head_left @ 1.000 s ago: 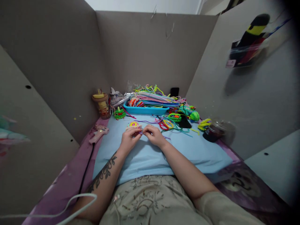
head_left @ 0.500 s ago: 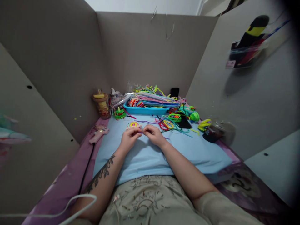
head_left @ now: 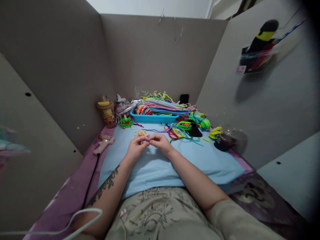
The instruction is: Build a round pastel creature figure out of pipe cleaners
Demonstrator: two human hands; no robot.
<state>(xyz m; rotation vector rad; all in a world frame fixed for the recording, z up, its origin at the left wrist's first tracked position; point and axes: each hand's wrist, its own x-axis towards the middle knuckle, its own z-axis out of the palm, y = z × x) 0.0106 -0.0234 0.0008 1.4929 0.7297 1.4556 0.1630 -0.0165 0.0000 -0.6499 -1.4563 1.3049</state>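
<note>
My left hand [head_left: 136, 146] and my right hand [head_left: 161, 144] meet over the light blue cloth [head_left: 155, 168], their fingertips nearly touching. Both pinch a short bit of purple pipe cleaner [head_left: 147, 141], most of it hidden by the fingers. Just behind my left hand lies a yellow, pink and white fuzzy piece [head_left: 142, 132], partly covered by the fingers. Loose pipe cleaners [head_left: 175, 134] in red, yellow, purple and teal lie beyond my right hand.
A blue tray [head_left: 155, 118] piled with pipe cleaners stands at the back. On the left are a pink glue gun [head_left: 104, 144] with a black cord, a lidded cup [head_left: 108, 115] and a green fuzzy figure [head_left: 126, 122]. A dark-based clear cup [head_left: 223, 142] lies tipped at right.
My hands stay together with the purple pipe cleaner, shifting slightly and now covering more of the yellow and pink piece. The whole view has shifted a little.
</note>
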